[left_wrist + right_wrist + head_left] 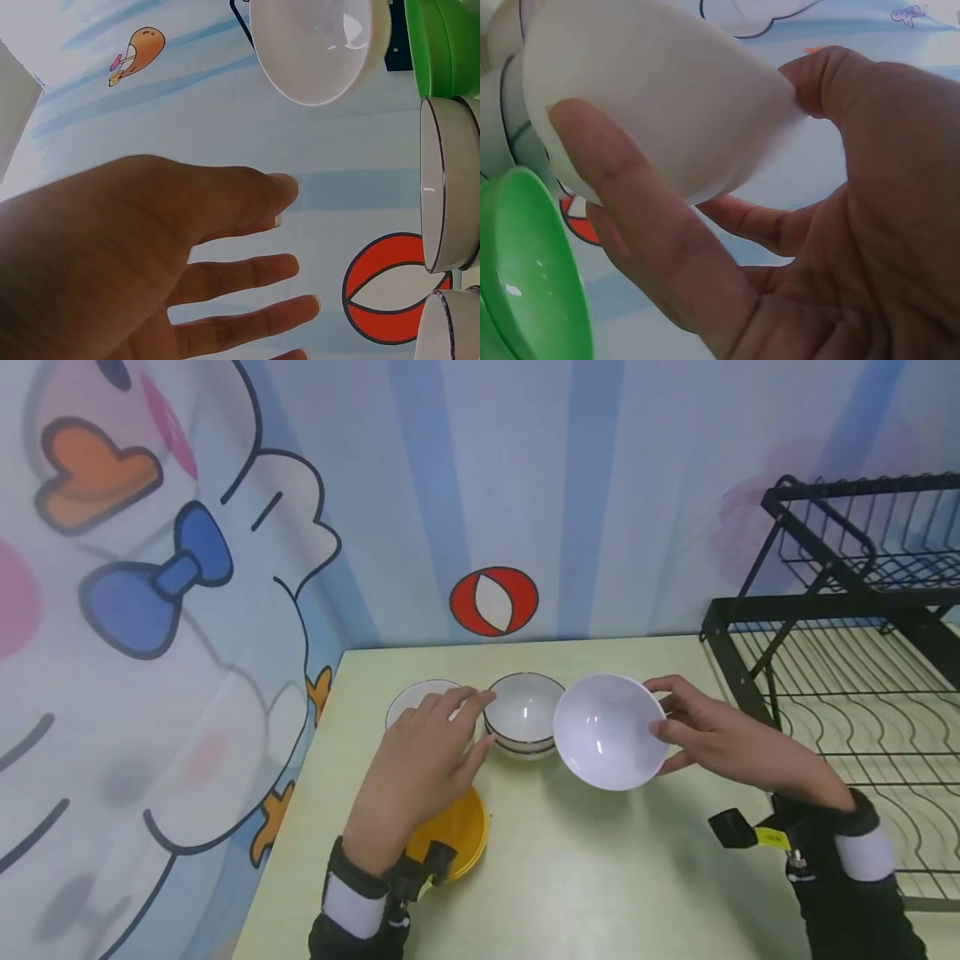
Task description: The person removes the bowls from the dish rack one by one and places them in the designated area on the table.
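Observation:
A plain white bowl (606,735) is held up off the table, tilted so its inside faces the head camera. My right hand (701,727) grips it at the right side, thumb at the rim and fingers under the outside, as the right wrist view shows. My left hand (431,760) holds nothing, its fingers extended near a stack of white bowls with dark rims (525,710). Behind those fingers stands another dark-rimmed bowl (411,696), partly covered. Yellow bowls (468,831) are stacked below my left hand. Green bowls (536,262) appear in both wrist views, but not in the head view.
On the right stands a black wire dish rack (832,710) with an upper tier. A printed wall (510,502) rises along the back edge of the pale table (570,877), and another printed wall (225,735) borders its left side.

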Demonstrator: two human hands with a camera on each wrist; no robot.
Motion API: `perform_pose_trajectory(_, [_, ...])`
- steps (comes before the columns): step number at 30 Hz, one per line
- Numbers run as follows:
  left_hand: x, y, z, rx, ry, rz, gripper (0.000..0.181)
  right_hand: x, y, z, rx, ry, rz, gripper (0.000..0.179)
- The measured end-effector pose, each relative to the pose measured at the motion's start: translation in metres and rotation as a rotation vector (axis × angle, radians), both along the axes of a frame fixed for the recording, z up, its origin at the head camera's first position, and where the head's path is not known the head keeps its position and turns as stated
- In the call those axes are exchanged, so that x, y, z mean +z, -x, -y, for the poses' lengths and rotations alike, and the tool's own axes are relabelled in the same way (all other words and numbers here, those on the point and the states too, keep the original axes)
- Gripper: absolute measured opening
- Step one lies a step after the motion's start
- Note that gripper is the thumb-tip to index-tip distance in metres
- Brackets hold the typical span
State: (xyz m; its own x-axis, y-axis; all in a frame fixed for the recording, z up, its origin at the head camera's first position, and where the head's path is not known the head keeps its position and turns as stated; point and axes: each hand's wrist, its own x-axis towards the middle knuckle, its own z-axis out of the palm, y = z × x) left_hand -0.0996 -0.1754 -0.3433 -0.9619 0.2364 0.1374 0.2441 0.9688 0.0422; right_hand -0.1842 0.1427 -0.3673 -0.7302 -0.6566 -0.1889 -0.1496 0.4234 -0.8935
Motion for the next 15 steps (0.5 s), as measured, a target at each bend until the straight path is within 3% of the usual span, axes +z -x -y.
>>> perform_pose_trajectory(9, [0.005,-0.001,0.005,0.040,-0.020,0.007,0.052,-0.011,-0.005,0.024,0.132,0.051,0.046,0.048])
perform_pose_trajectory(15, [0.007,-0.002,0.009,0.077,-0.052,0.029,0.053,-0.022,-0.008,0.035,0.232,-0.005,0.134,0.046])
